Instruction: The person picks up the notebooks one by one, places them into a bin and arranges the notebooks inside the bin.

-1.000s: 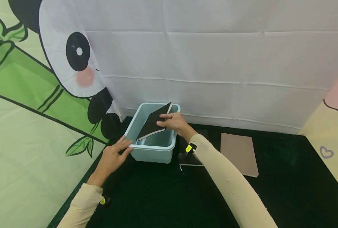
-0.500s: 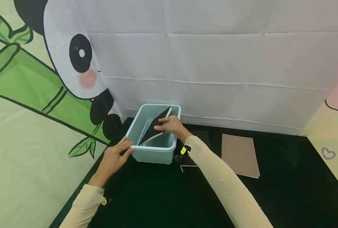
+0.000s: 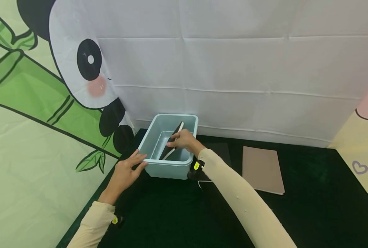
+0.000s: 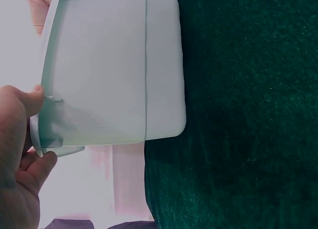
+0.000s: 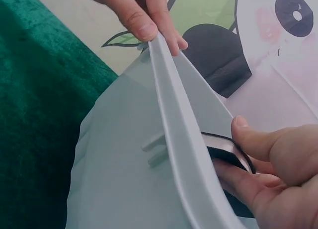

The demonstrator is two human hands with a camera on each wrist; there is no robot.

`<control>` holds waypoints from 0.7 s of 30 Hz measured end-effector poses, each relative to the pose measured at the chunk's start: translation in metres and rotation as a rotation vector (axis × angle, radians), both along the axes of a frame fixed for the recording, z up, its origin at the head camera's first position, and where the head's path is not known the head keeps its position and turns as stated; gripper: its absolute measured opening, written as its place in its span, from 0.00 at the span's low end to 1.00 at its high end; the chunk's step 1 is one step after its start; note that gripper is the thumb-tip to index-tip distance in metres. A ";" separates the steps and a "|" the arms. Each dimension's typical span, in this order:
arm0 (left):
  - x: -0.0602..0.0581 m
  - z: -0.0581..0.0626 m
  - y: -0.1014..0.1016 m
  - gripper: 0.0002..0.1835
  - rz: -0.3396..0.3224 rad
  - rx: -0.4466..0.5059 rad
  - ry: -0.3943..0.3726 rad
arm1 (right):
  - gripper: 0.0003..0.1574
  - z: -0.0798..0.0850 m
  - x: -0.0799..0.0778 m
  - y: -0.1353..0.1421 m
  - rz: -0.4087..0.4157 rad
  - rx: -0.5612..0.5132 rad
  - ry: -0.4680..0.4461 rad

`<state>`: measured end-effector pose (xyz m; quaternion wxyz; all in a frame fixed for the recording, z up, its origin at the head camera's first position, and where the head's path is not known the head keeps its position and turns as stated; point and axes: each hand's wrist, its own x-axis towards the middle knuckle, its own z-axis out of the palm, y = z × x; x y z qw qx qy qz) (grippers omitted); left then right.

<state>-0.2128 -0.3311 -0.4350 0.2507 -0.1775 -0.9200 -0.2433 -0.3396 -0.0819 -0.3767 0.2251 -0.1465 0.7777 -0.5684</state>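
A light blue plastic bin (image 3: 166,170) stands on the dark green cloth. My left hand (image 3: 123,175) grips its near left corner; in the right wrist view the thumb lies on the outside of the rim (image 5: 171,100) and fingers reach inside. My right hand (image 3: 186,142) pinches a black-covered notebook (image 3: 166,151) with pale page edges. The notebook stands tilted on edge inside the bin, toward its right side, partly covered by the fingers. In the right wrist view, thumb and fingers hold the notebook's edge (image 5: 223,142) just beyond the rim.
Right of the bin, a black notebook (image 3: 219,153) lies flat, partly under my right forearm. A beige notebook (image 3: 262,168) lies farther right. A white cloth wall (image 3: 227,69) rises behind the bin, and a panda-printed one (image 3: 62,82) stands at the left.
My right hand has lowered the black notebook deeper into the bin and turned it steeper, toward the right side. The left hand keeps its grip on the corner.
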 end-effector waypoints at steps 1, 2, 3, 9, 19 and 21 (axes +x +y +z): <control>0.000 0.000 0.000 0.20 0.000 0.001 -0.005 | 0.36 0.000 0.000 0.000 0.011 -0.013 -0.021; 0.000 0.000 0.000 0.20 0.000 0.000 -0.009 | 0.36 0.001 0.000 0.000 0.020 -0.019 -0.039; 0.001 0.000 0.000 0.20 0.000 0.001 -0.013 | 0.36 0.002 0.001 0.000 0.028 -0.017 -0.055; 0.000 0.001 0.000 0.20 -0.011 -0.001 0.002 | 0.35 0.014 0.005 0.005 0.063 0.016 -0.086; 0.000 -0.002 -0.002 0.20 -0.016 -0.002 0.019 | 0.34 0.037 0.009 0.033 0.114 0.027 0.004; 0.000 -0.002 -0.003 0.20 -0.015 -0.002 0.019 | 0.33 0.042 0.011 0.042 0.128 0.057 0.053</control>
